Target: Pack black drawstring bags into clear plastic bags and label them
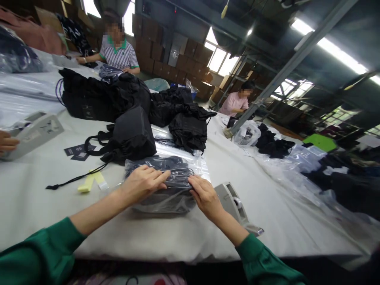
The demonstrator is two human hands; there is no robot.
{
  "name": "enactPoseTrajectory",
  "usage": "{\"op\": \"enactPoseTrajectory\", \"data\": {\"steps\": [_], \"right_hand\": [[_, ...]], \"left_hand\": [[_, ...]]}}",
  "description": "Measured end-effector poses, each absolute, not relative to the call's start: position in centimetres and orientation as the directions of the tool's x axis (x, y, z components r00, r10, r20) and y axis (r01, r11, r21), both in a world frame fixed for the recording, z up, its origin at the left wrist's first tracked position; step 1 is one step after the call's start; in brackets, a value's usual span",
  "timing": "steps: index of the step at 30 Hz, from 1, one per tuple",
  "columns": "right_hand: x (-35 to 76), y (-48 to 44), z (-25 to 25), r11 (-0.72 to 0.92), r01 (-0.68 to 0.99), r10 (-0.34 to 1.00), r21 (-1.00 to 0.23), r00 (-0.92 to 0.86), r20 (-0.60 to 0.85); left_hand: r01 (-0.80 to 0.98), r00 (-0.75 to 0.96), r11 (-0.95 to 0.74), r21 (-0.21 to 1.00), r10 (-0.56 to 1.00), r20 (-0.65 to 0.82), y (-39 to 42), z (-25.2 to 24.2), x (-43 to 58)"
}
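A clear plastic bag (pixel 166 202) with dark folded fabric inside lies on the table in front of me. My left hand (pixel 145 182) rests on its upper left side, fingers pressed together on the film. On the right side, my right hand (pixel 204 194) has its fingers and thumb closed at the bag's edge. Creased film runs between both sets of fingertips. Right behind the bag sits a black drawstring bag (pixel 132 132), its cord trailing left. A grey tape dispenser (pixel 231 202) stands beside my right hand.
Black bags (pixel 103 95) are piled at the back. Dark tags (pixel 78 151) and yellow strips (pixel 87 184) lie at left. Another person's hand (pixel 7 142) touches a second tape dispenser (pixel 35 132). Two co-workers are farther back. A metal post (pixel 252 107) rises at right, near plastic-wrapped goods.
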State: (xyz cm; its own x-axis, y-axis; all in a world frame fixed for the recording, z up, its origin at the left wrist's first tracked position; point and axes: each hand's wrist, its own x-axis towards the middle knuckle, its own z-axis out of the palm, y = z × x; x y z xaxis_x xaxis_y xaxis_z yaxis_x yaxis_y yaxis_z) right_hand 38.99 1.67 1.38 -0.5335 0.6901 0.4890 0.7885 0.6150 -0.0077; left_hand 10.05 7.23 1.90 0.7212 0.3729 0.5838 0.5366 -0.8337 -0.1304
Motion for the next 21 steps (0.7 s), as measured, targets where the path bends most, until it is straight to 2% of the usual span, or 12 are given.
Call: {"op": "enactPoseTrajectory", "data": {"steps": [2,4,6,9,11,13,15,17,21], "right_hand": [[39.4,2.0,0.8,0.621,0.784,0.683,-0.010,-0.534,0.498],[39.7,1.9,0.7,0.629,0.778,0.676,-0.003,-0.544,0.496],[39.9,1.8,0.8,0.630,0.777,0.675,0.002,-0.549,0.493],[40.0,1.7,0.9,0.618,0.786,0.686,0.021,-0.552,0.474],[40.0,1.7,1.2,0.608,0.793,0.697,0.043,-0.559,0.449],[39.6,1.4,1.7,0.591,0.802,0.701,0.083,-0.561,0.440],[38.6,0.8,2.5,0.569,0.811,0.677,0.139,-0.557,0.481],[36.9,-0.1,3.3,0.589,0.788,0.614,0.181,-0.581,0.534],[32.8,-1.1,4.0,0.678,0.718,0.548,0.156,-0.636,0.544]], "left_hand": [[0.558,0.721,-0.826,-0.081,0.433,0.541,7.7,2.1,8.0],[0.530,0.705,-0.848,0.018,0.453,0.545,7.9,1.6,5.8],[0.491,0.660,-0.852,0.183,0.500,0.560,8.0,0.7,3.8],[0.458,0.547,-0.762,0.457,0.647,0.531,7.8,-0.7,2.2],[0.435,0.471,-0.689,0.580,0.723,0.505,7.5,-1.3,2.1],[0.401,0.425,-0.643,0.652,0.761,0.490,7.1,-1.7,2.3],[0.374,0.411,-0.631,0.680,0.770,0.488,6.8,-1.8,2.6],[0.372,0.403,-0.655,0.657,0.752,0.521,6.5,-1.9,2.7],[0.389,0.435,-0.770,0.507,0.638,0.635,6.2,-1.9,2.5]]}}
